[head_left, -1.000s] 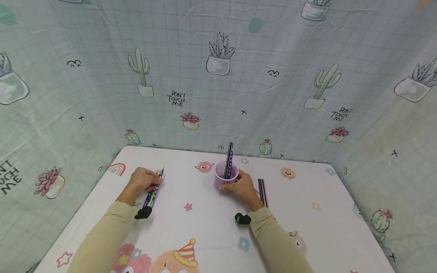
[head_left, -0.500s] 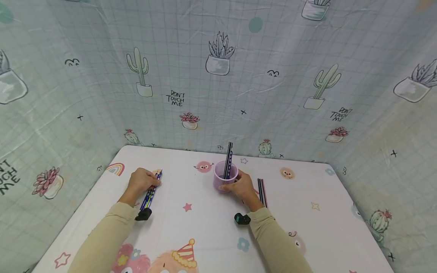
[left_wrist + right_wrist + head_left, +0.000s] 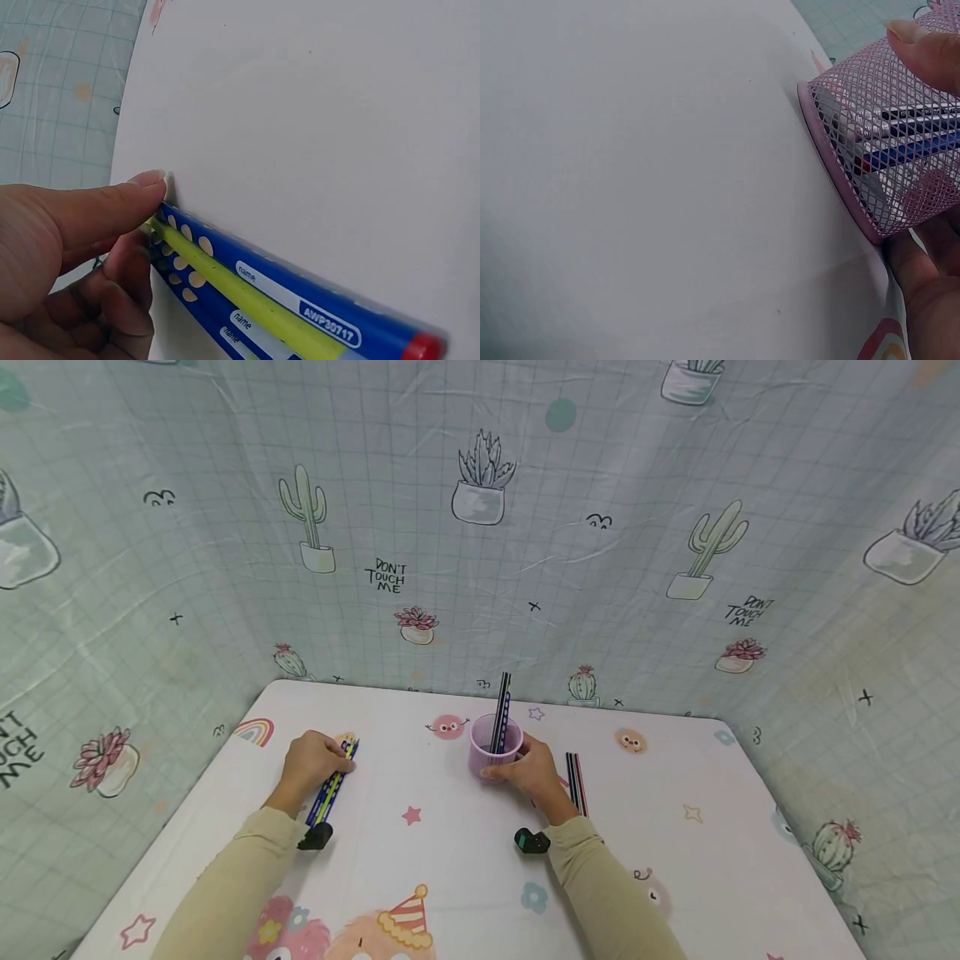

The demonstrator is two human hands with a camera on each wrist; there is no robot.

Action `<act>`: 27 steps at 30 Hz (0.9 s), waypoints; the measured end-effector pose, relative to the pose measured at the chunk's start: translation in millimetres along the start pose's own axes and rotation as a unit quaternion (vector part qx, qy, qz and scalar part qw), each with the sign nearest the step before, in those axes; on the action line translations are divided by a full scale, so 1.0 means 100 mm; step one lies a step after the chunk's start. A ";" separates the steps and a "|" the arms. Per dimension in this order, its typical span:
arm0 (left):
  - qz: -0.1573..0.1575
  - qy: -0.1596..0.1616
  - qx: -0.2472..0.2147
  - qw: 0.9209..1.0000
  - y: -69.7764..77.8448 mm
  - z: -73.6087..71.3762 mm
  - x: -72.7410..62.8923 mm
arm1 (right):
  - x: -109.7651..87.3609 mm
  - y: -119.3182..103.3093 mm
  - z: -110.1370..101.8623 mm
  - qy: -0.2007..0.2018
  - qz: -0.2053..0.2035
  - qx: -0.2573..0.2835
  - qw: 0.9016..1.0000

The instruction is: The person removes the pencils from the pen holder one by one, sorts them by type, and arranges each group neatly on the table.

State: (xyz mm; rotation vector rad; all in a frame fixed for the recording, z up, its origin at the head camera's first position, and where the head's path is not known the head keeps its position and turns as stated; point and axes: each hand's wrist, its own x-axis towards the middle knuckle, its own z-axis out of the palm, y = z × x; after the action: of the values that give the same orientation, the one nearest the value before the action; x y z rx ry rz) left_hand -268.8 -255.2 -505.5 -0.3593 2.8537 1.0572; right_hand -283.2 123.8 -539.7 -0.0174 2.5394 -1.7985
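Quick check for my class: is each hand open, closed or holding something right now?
Left hand: closed, pinching at the pencils near one end.
Right hand: holding the cup.

Left wrist: blue pencils (image 3: 285, 271), tips behind grip (image 3: 64, 232) | right wrist: mesh cup (image 3: 900, 127) clipped | head: striped pencils (image 3: 574, 783) partly behind right sleeve (image 3: 607, 885)

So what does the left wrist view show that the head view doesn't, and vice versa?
Only left wrist: the red end of a blue pencil, plus readable barrel print, "name" and "AWP30717".

Only head: the pink cup with pencils standing in it, the right-hand grip holding it, and loose pencils beside the right forearm.

Both: the left-hand grip on a bunch of blue and yellow-green pencils, the pale tabletop and the gridded cloth.
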 end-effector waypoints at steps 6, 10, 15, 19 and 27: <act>0.005 0.006 -0.012 1.000 0.00 0.00 0.00 | -0.02 -0.01 0.00 0.001 0.005 0.001 1.000; 0.012 -0.002 -0.028 1.000 0.05 -0.02 0.00 | -0.02 -0.01 0.01 -0.002 0.009 0.004 1.000; 0.024 -0.031 -0.055 0.998 0.14 -0.02 0.01 | -0.03 -0.01 0.01 -0.001 0.002 0.003 1.000; 0.032 -0.052 -0.090 0.994 0.19 0.01 0.01 | -0.04 -0.02 0.00 0.002 0.001 -0.001 1.000; 0.038 -0.078 -0.169 0.982 0.29 0.10 -0.02 | -0.02 -0.02 0.00 0.002 0.002 -0.005 1.000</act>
State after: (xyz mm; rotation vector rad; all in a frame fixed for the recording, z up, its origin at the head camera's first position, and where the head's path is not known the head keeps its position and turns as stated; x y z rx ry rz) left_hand -274.0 -227.2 -494.9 -0.1789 2.5665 1.5154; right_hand -280.9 122.8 -538.0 -0.0077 2.5492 -1.7872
